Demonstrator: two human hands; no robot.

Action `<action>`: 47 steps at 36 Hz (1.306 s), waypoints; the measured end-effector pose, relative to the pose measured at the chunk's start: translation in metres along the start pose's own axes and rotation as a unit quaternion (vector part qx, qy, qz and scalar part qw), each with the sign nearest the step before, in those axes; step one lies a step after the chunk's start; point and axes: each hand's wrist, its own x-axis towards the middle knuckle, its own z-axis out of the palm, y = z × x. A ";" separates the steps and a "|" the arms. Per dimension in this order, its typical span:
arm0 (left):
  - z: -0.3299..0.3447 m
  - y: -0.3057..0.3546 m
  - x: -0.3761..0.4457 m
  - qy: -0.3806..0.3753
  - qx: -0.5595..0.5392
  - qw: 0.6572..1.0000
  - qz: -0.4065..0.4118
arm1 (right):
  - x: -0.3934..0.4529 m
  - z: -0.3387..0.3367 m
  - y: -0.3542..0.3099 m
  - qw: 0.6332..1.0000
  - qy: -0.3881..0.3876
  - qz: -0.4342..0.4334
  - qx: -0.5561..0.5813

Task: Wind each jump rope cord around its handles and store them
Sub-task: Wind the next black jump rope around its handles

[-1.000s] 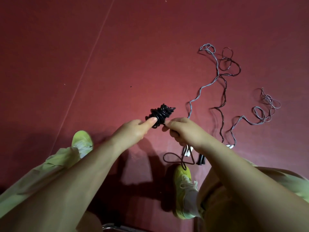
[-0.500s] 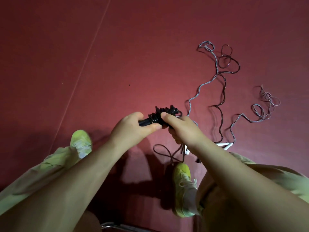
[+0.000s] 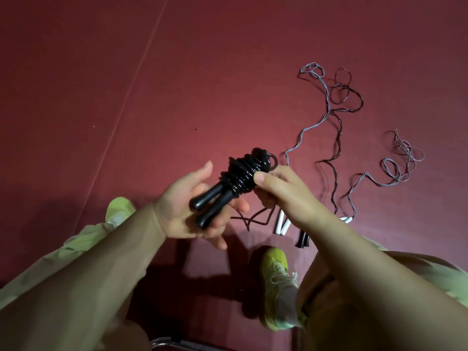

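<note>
A black jump rope (image 3: 240,177) has its cord wound in a thick bundle around its two black handles, which point down-left. My right hand (image 3: 283,193) grips the wound bundle, thumb across its right side. My left hand (image 3: 187,211) lies under the handle ends with fingers spread and relaxed. On the floor to the right lie a grey-blue cord (image 3: 314,124) with white handles (image 3: 282,224) and a dark brown cord (image 3: 338,138) with black handles (image 3: 302,240), both loose and unwound.
The floor is a dark red mat (image 3: 202,72) with a thin seam line (image 3: 131,84) running diagonally at left. My yellow-green shoes (image 3: 276,282) and light trousers fill the lower frame. A metal bar (image 3: 174,344) shows at the bottom edge.
The wound black rope has turned so its handles now show pointing down-left. My left hand has let go of it and spread beneath it, while my right hand keeps hold of the bundle.
</note>
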 end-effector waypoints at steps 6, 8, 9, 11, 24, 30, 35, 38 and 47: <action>0.007 -0.002 0.005 0.063 0.006 0.998 -0.019 | -0.001 -0.003 0.000 1.000 0.000 0.007 -0.029; 0.008 0.000 0.007 0.113 0.027 0.993 -0.015 | 0.000 -0.004 0.000 0.999 0.007 0.025 -0.033; 0.009 0.000 0.007 0.130 0.035 0.991 -0.013 | 0.000 -0.003 0.001 0.999 0.011 0.034 -0.034; 0.009 0.000 0.009 0.166 0.050 0.985 -0.006 | 0.001 -0.003 0.003 0.998 0.019 0.047 -0.032; 0.010 -0.002 0.021 0.417 0.313 0.851 0.064 | 0.003 -0.003 0.008 0.963 0.103 0.136 -0.211; 0.000 -0.010 0.023 0.458 0.422 0.782 0.042 | 0.004 0.008 0.014 0.958 0.075 0.179 -0.212; 0.002 -0.014 0.024 0.491 0.512 0.704 0.035 | 0.005 0.009 0.018 0.958 0.103 0.208 -0.169; 0.011 -0.018 0.026 0.507 0.569 0.647 0.037 | 0.006 0.007 0.020 0.963 0.117 0.196 -0.145; 0.021 -0.007 0.022 0.342 0.264 0.900 0.061 | 0.002 0.004 0.012 0.996 0.075 0.048 -0.010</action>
